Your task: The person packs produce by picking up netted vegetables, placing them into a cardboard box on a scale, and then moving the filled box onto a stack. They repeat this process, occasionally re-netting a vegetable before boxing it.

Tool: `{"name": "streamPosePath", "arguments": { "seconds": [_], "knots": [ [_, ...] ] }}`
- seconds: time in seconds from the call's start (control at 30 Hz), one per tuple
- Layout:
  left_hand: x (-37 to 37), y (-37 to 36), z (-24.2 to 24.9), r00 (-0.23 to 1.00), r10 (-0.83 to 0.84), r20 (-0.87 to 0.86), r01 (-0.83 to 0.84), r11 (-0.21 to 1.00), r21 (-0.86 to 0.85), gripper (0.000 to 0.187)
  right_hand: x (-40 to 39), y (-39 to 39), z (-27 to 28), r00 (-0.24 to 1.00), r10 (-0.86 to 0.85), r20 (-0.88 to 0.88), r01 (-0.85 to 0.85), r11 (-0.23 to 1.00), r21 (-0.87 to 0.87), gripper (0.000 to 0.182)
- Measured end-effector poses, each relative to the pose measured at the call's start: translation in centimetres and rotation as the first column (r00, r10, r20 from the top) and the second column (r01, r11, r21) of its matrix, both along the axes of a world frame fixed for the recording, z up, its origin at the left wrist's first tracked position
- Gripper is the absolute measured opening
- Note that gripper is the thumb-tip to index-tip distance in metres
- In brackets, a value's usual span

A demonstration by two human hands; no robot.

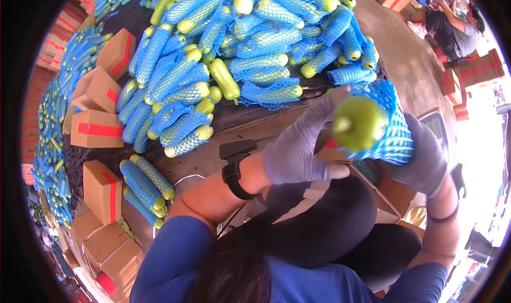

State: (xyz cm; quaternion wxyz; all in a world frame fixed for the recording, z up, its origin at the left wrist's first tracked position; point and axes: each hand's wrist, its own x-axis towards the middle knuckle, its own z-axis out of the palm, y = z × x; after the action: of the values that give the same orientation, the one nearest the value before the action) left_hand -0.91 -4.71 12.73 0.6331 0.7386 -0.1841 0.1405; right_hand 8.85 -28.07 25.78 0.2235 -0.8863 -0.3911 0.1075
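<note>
My right hand (426, 162), in a grey glove, is wrapped around a green gourd (359, 125) partly covered by a blue foam net sleeve (396, 125). The bare rounded end of the gourd faces the camera. My left hand (301, 140), gloved too, is beside that end with thumb and fingers spread; its fingertips reach the far side of the gourd near the edge of the net. Below my hands an open cardboard box (391, 194) stands by my knees, partly hidden, with netted gourds inside.
A large heap of netted gourds (271, 39) lies on a dark sheet ahead, one bare gourd (224, 79) among them. Several netted gourds (143, 186) lie at left near red-taped cartons (101, 130). A scale (434, 127) stands at right. Another person (452, 29) sits far right.
</note>
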Motion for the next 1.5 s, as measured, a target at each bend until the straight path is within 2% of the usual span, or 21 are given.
{"name": "streamPosePath", "arguments": {
  "seconds": [0.03, 0.07, 0.1, 0.17, 0.27, 0.37, 0.47, 0.57, 0.67, 0.73, 0.93, 1.03, 1.13, 1.17, 1.2, 1.3, 1.33, 1.37, 1.4, 1.43, 1.5],
  "knots": [
    [-0.5, 0.5, -0.8, 0.995, 0.009, -0.104, -0.016, 0.998, -0.06, 0.084, 0.9, -1.4, 1.4, 0.991, -0.084, -0.102, 0.061, 0.976, -0.209, 0.066],
    [-1.1, 1.6, -3.7, 0.978, 0.159, -0.138, -0.141, 0.982, 0.128, 0.071, 1.8, -2.9, 2.4, 0.966, -0.19, -0.176, 0.101, 0.902, -0.419, 0.063],
    [-2.3, 2.2, -7.2, 0.897, 0.146, -0.416, -0.234, 0.958, -0.168, 0.059, 2.4, -4.2, 2.1, 0.925, -0.275, -0.264, 0.127, 0.875, -0.468, 0.061],
    [-5.7, 5.7, -11.0, 0.763, 0.235, -0.602, -0.418, 0.89, -0.183, 0.055, 3.5, -8.1, 0.1, 0.867, -0.381, -0.32, 0.118, 0.783, -0.611, 0.062],
    [-11.3, 12.1, -18.5, 0.55, 0.707, -0.445, -0.608, 0.704, 0.367, 0.051, 5.2, -11.7, -5.9, 0.873, -0.393, -0.291, 0.042, 0.654, -0.755, 0.064],
    [-14.7, 18.2, -19.8, 0.303, 0.949, -0.086, -0.478, 0.23, 0.848, 0.065, 5.1, -10.8, -12.3, 0.854, -0.448, -0.264, 0.047, 0.572, -0.819, 0.067],
    [-15.4, 22.5, -20.7, 0.234, 0.972, 0.002, -0.343, 0.081, 0.936, 0.076, 4.8, -9.9, -19.6, 0.818, -0.483, -0.312, 0.044, 0.593, -0.804, 0.073],
    [-15.3, 24.8, -23.6, 0.394, 0.913, 0.105, -0.278, 0.01, 0.96, 0.084, 4.4, -9.9, -22.7, 0.885, -0.403, -0.233, 0.098, 0.652, -0.752, 0.077],
    [-12.8, 23.6, -22.1, 0.325, 0.943, 0.065, -0.096, -0.036, 0.995, 0.088, 2.8, -8.2, -21.3, 0.868, -0.497, -0.025, 0.305, 0.571, -0.762, 0.076],
    [-10.1, 23.1, -21.2, 0.31, 0.95, 0.048, -0.044, -0.036, 0.998, 0.083, 2.9, -6.8, -19.1, 0.88, -0.475, -0.023, 0.239, 0.483, -0.842, 0.078],
    [-5.2, 23.3, -20.8, 0.243, 0.97, -0.027, 0.025, 0.022, 0.999, 0.079, 1.5, -6.6, -18.8, 0.917, -0.361, -0.168, 0.045, 0.513, -0.857, 0.074],
    [-7.0, 24.7, -19.1, 0.305, 0.951, -0.041, -0.14, 0.087, 0.986, 0.082, 1.0, -8.2, -20.2, 0.94, -0.286, -0.189, -0.005, 0.541, -0.841, 0.068],
    [-10.1, 23.9, -14.3, 0.316, 0.948, -0.029, -0.554, 0.209, 0.806, 0.08, -0.3, -7.4, -20.0, 0.928, -0.3, -0.219, -0.063, 0.454, -0.889, 0.068],
    [-11.5, 25.5, -15.2, 0.424, 0.895, -0.137, -0.717, 0.424, 0.553, 0.081, -0.1, -7.6, -20.7, 0.928, -0.303, -0.217, -0.056, 0.461, -0.885, 0.068],
    [-13.1, 27.1, -16.0, 0.548, 0.812, -0.201, -0.78, 0.583, 0.228, 0.082, 0.0, -8.1, -22.0, 0.935, -0.28, -0.215, -0.076, 0.433, -0.898, 0.065],
    [-13.9, 22.6, -6.6, 0.611, 0.782, -0.126, -0.792, 0.6, -0.116, 0.084, 1.2, -8.3, -20.8, 0.945, -0.197, -0.26, -0.161, 0.41, -0.898, 0.058],
    [-13.4, 20.9, -3.9, 0.618, 0.778, -0.113, -0.786, 0.607, -0.117, 0.084, 2.1, -8.0, -18.9, 0.946, -0.139, -0.294, -0.216, 0.406, -0.888, 0.054],
    [-12.8, 19.4, -1.6, 0.731, 0.66, -0.174, -0.667, 0.635, -0.39, 0.083, 2.5, -7.0, -15.6, 0.955, -0.121, -0.272, -0.197, 0.429, -0.882, 0.051],
    [-12.1, 18.0, 0.1, 0.838, 0.512, -0.189, -0.501, 0.586, -0.637, 0.082, 3.8, -6.9, -14.3, 0.935, -0.143, -0.323, -0.2, 0.54, -0.817, 0.049],
    [-11.1, 16.7, 1.3, 0.852, 0.495, -0.172, -0.478, 0.601, -0.64, 0.082, 5.1, -6.8, -12.9, 0.911, -0.155, -0.382, -0.202, 0.641, -0.741, 0.048],
    [-8.9, 14.0, 3.4, 0.977, 0.212, -0.006, -0.12, 0.531, -0.839, 0.077, 5.5, -6.6, -8.1, 0.918, -0.025, -0.396, -0.149, 0.903, -0.403, 0.05]
  ]
}}
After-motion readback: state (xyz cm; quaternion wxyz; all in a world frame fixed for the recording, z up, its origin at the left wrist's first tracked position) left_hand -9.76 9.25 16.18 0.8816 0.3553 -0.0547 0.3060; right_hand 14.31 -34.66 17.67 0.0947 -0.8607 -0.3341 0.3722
